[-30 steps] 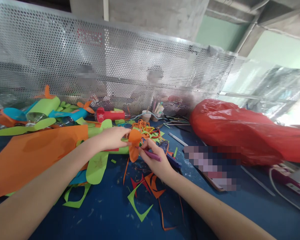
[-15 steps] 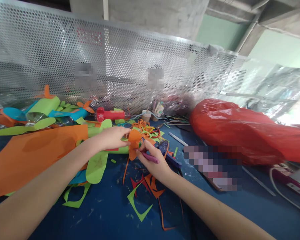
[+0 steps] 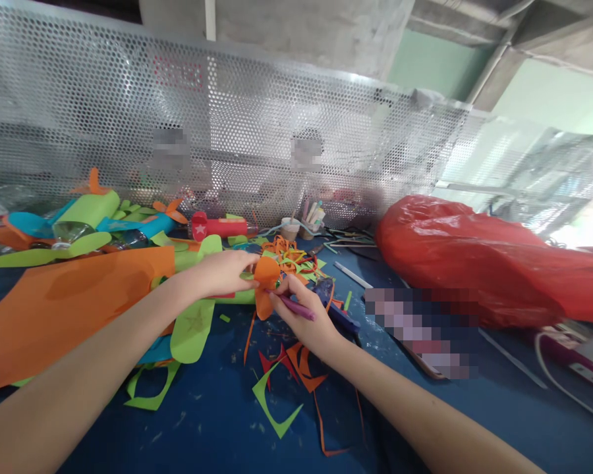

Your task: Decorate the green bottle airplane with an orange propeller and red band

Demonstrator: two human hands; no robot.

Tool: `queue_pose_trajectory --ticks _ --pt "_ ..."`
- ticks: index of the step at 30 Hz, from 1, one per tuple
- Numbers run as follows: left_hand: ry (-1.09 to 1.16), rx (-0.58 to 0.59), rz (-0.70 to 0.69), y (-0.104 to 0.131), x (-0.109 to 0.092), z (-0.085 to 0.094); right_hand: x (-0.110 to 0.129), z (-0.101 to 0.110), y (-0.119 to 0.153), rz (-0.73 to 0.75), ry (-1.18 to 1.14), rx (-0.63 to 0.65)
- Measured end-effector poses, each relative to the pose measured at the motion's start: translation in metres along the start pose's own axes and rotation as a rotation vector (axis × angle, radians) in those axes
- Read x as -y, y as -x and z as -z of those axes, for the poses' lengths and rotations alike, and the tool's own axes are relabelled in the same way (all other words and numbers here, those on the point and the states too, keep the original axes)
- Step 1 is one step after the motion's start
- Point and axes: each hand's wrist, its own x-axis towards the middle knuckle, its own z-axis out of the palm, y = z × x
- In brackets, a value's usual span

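Note:
My left hand [image 3: 227, 273] is closed around the front of a light green craft-foam or paper toy plane, whose wing [image 3: 192, 332] points toward me. At the plane's nose is an orange propeller [image 3: 264, 304], just in front of my left fingertips. Pinched in my right hand [image 3: 309, 322] is a purple pen [image 3: 299, 307], its front end up against the propeller. The pen's tip is hidden by my fingers.
Coloured scraps [image 3: 277, 408] lie around the hands. Beyond the right hand is a dark blue tool [image 3: 343, 319]. Finished-looking planes [image 3: 86, 214] and an orange sheet [image 3: 79, 309] are left; a red plastic bag [image 3: 474, 263] bulges right. Cups [image 3: 290, 229] stand by the perforated screen [image 3: 257, 118].
The orange propeller's lower blade has shifted very slightly downward, and my right hand has moved a little with the pen. My left hand keeps its hold on the plane.

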Motion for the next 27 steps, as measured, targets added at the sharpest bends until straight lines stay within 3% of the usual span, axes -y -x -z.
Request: queue_pose_trajectory --ticks 7,27 --pt "-0.021 -0.022 -0.003 0.0011 -0.0012 -0.0005 -0.0007 0.0012 -0.0029 -0.020 -0.026 -0.041" --pt "-0.026 -0.004 0.004 0.0010 -0.0025 0.0008 0.0038 0.0020 -0.0009 -0.020 0.015 0.022"
